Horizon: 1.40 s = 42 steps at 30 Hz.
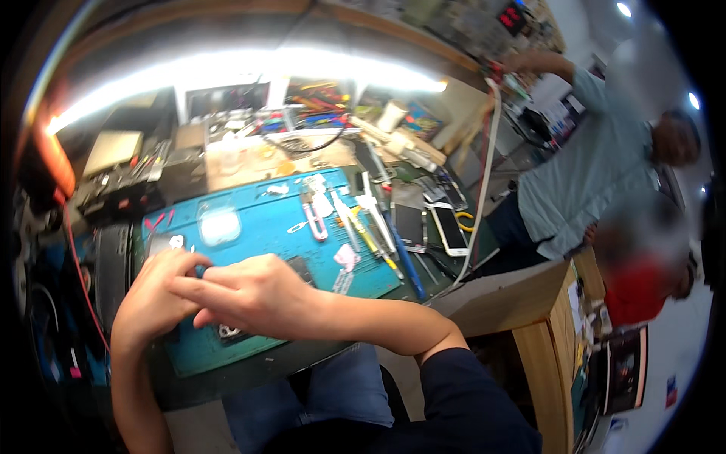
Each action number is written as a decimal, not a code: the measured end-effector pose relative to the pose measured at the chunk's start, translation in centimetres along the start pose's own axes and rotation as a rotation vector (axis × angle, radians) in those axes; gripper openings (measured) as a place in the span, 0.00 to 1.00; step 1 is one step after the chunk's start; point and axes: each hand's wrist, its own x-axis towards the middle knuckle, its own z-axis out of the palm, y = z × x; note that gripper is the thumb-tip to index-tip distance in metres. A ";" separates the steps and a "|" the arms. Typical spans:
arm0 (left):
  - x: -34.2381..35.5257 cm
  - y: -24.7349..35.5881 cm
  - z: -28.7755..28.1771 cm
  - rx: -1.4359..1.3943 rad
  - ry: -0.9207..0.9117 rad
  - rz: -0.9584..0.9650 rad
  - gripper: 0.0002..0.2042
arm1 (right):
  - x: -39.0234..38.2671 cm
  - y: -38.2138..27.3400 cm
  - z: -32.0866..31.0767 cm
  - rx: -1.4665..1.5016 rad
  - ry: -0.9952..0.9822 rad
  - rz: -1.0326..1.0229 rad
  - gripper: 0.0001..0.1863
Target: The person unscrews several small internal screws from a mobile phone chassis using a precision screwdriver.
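Note:
Over the blue-green work mat, both my hands meet at the near left. My left hand has its fingers curled, and its grip is hidden. Crossing over to it, my right hand is closed in a pinch against the left fingers. A small dark bit shows between the hands, too small to name. Beneath them a dark device part with round metal openings peeks out, mostly covered. Another dark flat piece lies beyond my right wrist. Just past my left hand is a grey flat part.
A clear plastic box, a pink-and-white cutter, tweezers and a blue pen-like tool lie on or beside the mat. A white phone rests at the right. A red cable runs down the left. Two people stand at the right.

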 end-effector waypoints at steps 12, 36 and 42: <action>-0.8 -1.6 0.5 -0.070 0.070 0.062 0.24 | 0.5 -0.3 2.0 0.168 0.116 -0.016 0.37; -0.1 -0.4 0.2 0.107 -0.008 -0.002 0.23 | 0.1 -0.8 1.4 -0.003 0.025 0.001 0.44; -1.1 -0.9 -0.4 0.127 0.053 0.018 0.19 | 1.1 -1.0 2.3 -0.058 0.106 -0.007 0.41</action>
